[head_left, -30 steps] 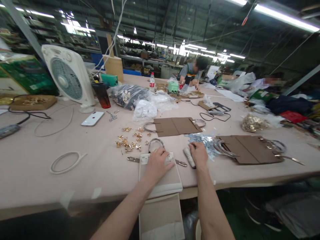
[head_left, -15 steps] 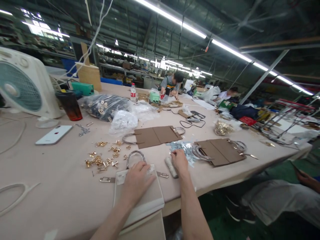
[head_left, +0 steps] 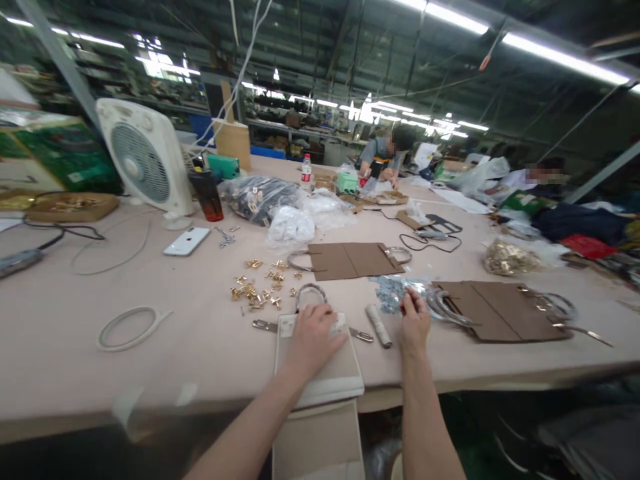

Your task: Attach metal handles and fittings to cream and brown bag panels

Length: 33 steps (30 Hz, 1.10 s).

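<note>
My left hand [head_left: 313, 337] lies flat with fingers stretched out on a cream bag panel [head_left: 345, 377] that hangs over the table's front edge. A clear round handle [head_left: 311, 291] sticks out above the panel, and a metal strap piece [head_left: 263, 325] lies at its left. My right hand [head_left: 414, 322] is closed in a pinch at the edge of a pile of small silvery parts [head_left: 391, 291]; what the fingers hold is too small to name. A short white roll [head_left: 379, 325] lies between my hands.
Several gold fittings [head_left: 255, 287] are scattered left of the handle. Brown panels with handles lie at centre [head_left: 353, 260] and right [head_left: 500, 303]. A white fan [head_left: 145, 157], dark cup [head_left: 209, 195], phone [head_left: 186, 241] and white cord loop [head_left: 127, 328] stand on the left. People work at the far end.
My right hand moved off the white roll to the right, onto the silvery pile, and pinched shut. The left hand stayed on the cream panel. The view swung right and back.
</note>
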Motion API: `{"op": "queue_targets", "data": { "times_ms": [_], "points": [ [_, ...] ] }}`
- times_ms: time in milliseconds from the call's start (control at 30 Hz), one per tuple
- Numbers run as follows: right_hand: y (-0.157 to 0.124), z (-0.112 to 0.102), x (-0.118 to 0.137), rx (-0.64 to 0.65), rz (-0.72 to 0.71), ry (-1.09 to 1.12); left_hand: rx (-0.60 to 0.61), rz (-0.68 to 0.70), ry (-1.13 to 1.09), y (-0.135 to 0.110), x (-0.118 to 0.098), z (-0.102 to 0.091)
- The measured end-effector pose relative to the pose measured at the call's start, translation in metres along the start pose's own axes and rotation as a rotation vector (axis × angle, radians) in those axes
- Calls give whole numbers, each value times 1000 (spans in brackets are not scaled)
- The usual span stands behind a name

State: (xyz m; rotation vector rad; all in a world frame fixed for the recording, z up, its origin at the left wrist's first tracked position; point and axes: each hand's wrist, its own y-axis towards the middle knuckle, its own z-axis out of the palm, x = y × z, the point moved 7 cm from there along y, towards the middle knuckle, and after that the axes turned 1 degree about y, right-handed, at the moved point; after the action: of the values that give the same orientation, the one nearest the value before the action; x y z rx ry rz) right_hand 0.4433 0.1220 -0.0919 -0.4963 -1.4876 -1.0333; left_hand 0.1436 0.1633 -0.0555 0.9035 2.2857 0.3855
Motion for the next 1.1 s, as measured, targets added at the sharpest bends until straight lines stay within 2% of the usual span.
{"op": "queue_targets", "data": {
  "times_ms": [67, 133, 233, 333, 467, 967, 1100],
  "points": [
    [-21, 10, 9, 61, 38, 174, 7, -3, -6, 0, 2, 0],
    [-49, 26, 19, 197, 107, 234, 11, -6, -14, 0, 3, 0],
    [-90, 55, 30, 428, 190, 140, 9, -2, -20, 1, 4, 0],
    [-111, 74, 35, 540, 150, -10, 11, 4, -18, 2, 4, 1],
    [-112, 79, 34, 548, 94, -114, 8, -3, -23, 2, 5, 1],
    [-113, 100, 22, 728, 108, -254, 20, -41, -43, 1, 8, -1],
    [-111, 102, 24, 746, 71, -303, 28, -44, -37, 1, 8, -1]
  ]
}}
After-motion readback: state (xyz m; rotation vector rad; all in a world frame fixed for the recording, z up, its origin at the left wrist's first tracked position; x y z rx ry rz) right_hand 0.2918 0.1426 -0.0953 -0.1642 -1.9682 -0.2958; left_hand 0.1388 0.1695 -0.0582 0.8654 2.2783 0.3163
